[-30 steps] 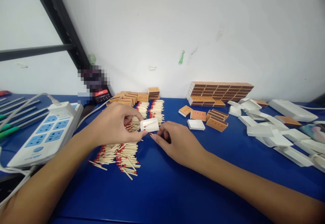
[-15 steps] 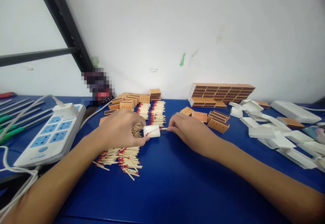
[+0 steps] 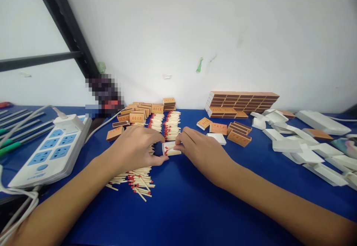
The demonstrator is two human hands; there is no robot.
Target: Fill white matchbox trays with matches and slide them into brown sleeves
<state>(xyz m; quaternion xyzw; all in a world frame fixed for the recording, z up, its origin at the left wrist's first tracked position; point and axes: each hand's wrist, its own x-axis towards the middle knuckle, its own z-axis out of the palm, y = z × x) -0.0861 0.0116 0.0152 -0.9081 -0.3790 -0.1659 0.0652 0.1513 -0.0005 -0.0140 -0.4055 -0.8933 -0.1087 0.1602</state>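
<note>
A small white matchbox tray (image 3: 175, 153) with red-headed matches (image 3: 169, 149) in it is held just above the blue table. My left hand (image 3: 133, 145) grips its left end between thumb and fingers. At the tray's right end, my right hand (image 3: 202, 155) pinches the pale ends of matches lying in it; how many is hidden by the fingers. Two upright rows of loose matches (image 3: 172, 124) stand behind the tray. A looser heap of matches (image 3: 141, 182) spreads below my left hand, which partly covers it.
Filled-looking matchboxes (image 3: 136, 118) cluster at back left, more matchboxes (image 3: 239, 139) at right. A long matchbox stack (image 3: 242, 101) stands against the wall. White trays (image 3: 306, 153) pile at far right; one white tray (image 3: 216, 139) lies nearer. A power strip (image 3: 50, 153) and screwdrivers (image 3: 25, 138) occupy the left.
My right hand has moved slightly left, its fingers now over the tray. More match heads show in the tray. A white tray behind my right hand has come into view.
</note>
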